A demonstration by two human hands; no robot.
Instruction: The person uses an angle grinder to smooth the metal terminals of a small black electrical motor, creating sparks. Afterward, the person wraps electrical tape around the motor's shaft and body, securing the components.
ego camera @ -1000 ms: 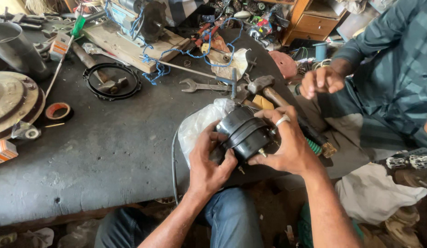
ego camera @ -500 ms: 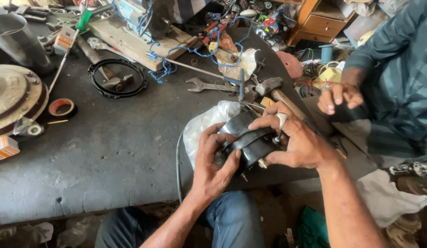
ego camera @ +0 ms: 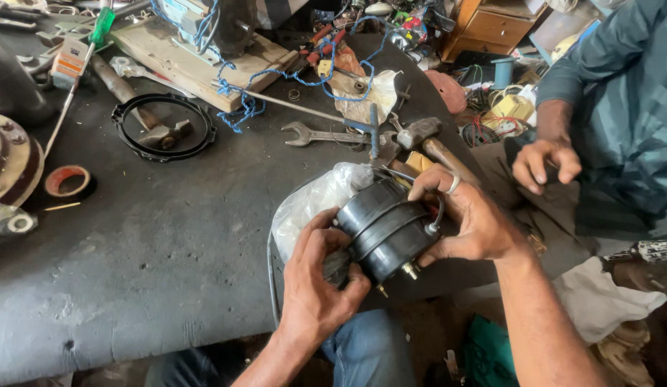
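Where both hands meet, low and centre-right in the frame: a black, ribbed, drum-shaped motor housing (ego camera: pixel 388 228) is held just off the near edge of the dark surface (ego camera: pixel 168 251), over the person's lap.
Step in hand: by the look of it, the housing is being gripped and turned or seated, one hand bracing each end.
Next move: likely calls for a firm counter-grip, with care for the thin wires at the housing's upper right and the small brass studs at its lower end.
Left hand (ego camera: pixel 315 283): closed about the housing's lower left end, thumb on its side, fingers curled under it.
Right hand (ego camera: pixel 471 218): spread narrow over the upper right end, fingertips pressing the rim, a ring on one finger.
Behind the housing: a crumpled clear plastic bag (ego camera: pixel 312 201) touches it.
Mid surface: an open-ended spanner (ego camera: pixel 326 134) and a hammer (ego camera: pixel 426 140) lie just beyond the bag; a roll of tape (ego camera: pixel 67 180) sits at the left edge.
Farther: a black ring (ego camera: pixel 163 129) and a wooden board (ego camera: pixel 204 61) with blue wire, upper left.
Right edge: another person's hand (ego camera: pixel 545 163) rests apart from the work.
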